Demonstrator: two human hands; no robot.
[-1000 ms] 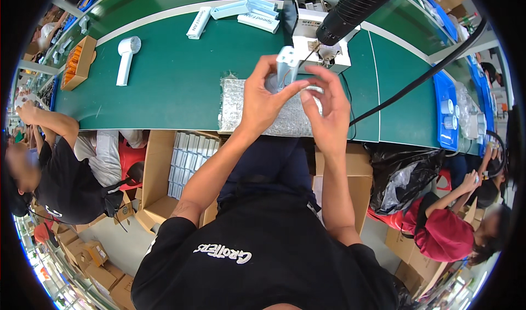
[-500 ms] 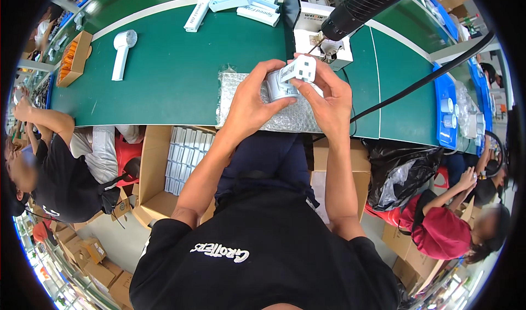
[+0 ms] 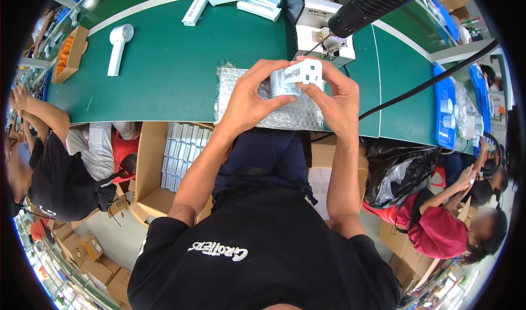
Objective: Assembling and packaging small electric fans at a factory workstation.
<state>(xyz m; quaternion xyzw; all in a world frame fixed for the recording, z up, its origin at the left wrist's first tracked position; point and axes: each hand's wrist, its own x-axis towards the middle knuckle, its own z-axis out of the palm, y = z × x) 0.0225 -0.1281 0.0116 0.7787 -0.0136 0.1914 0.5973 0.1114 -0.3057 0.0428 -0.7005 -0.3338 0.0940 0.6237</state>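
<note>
Above a sheet of bubble wrap [image 3: 226, 91] at the front of the table, I hold a white handheld fan [image 3: 292, 75] with both hands. My left hand [image 3: 246, 99] is closed round its round head, thumb along the lower side. At the other end, my right hand [image 3: 337, 99] grips the handle, whose square-holed end faces right and toward me. The fingers behind the fan are partly hidden. Just beyond my right hand stands a white bench machine [image 3: 323, 33] with a thin metal tip jutting forward.
A second white fan [image 3: 117, 50] lies on the green table, left. White handle shells [image 3: 257, 9] lie at the back. A thick black hose [image 3: 378, 3] hangs over the machine; a black cable [image 3: 427, 82] crosses rightward. A carton [image 3: 150, 167] of white parts stands below. Co-workers sit both sides.
The fan's handle end has swung slightly to the right and levelled a little, with my right hand moving along. My left hand keeps its hold on the head.
</note>
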